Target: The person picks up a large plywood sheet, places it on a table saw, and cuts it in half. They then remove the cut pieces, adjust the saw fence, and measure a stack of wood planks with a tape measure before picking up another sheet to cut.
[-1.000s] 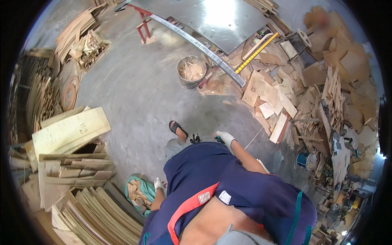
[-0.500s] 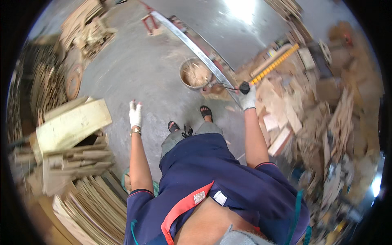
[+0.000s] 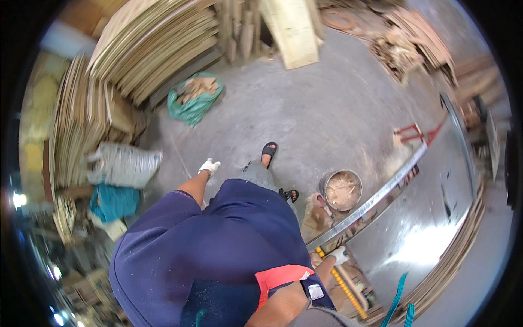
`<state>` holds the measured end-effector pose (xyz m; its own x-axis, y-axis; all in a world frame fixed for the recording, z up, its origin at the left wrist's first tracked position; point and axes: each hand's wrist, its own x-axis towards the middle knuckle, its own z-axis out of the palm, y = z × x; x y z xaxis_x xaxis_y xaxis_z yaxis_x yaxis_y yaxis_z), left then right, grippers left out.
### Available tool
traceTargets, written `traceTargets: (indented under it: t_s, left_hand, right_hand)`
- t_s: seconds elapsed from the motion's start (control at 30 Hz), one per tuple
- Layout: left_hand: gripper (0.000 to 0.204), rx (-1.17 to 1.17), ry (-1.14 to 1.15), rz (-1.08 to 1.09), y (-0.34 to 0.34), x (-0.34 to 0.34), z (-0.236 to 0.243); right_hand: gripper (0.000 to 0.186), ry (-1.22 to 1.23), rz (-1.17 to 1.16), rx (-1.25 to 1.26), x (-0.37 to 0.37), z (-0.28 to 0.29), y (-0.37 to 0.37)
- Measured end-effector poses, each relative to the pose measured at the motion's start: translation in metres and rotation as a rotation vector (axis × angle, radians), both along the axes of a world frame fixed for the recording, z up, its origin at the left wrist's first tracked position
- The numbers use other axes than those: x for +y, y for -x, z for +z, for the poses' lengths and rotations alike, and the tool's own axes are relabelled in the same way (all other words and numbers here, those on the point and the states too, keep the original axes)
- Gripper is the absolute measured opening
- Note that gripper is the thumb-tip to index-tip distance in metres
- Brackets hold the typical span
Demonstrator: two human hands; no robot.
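White-gloved left hand (image 3: pixel 209 166) hangs free, fingers loosely curled on nothing; right hand (image 3: pixel 339 254) fingers grip the yellow level (image 3: pixel 343 286)

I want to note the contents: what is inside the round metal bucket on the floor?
The round metal bucket holds pale sawdust or wood shavings up near its rim. Anything lying under that top layer is covered and cannot be seen.

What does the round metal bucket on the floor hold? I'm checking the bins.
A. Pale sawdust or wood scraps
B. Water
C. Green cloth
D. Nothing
A: the round metal bucket, standing near the long metal rail, is filled with pale, wood-coloured sawdust or scraps.
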<state>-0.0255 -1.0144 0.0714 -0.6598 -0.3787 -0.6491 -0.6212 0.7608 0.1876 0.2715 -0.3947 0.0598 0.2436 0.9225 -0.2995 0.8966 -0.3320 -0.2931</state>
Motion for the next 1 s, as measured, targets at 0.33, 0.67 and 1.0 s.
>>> traceTargets:
  t_s: [0.33,0.67,1.0]
  left_hand:
    - [0.072,-0.356,-0.23,0.29,-0.2,0.015,-0.063]
    - [0.064,-0.219,-0.501,0.221,-0.086,-0.066,-0.066]
    - [0.046,0.45,-0.342,0.891,0.045,-0.264,-0.088]
  right_hand:
    - [0.084,0.113,-0.077,-0.184,0.006,0.005,0.054]
    - [0.072,0.024,0.732,0.063,-0.156,-0.008,0.288]
    - [0.052,0.509,1.386,0.707,-0.406,0.0,0.599]
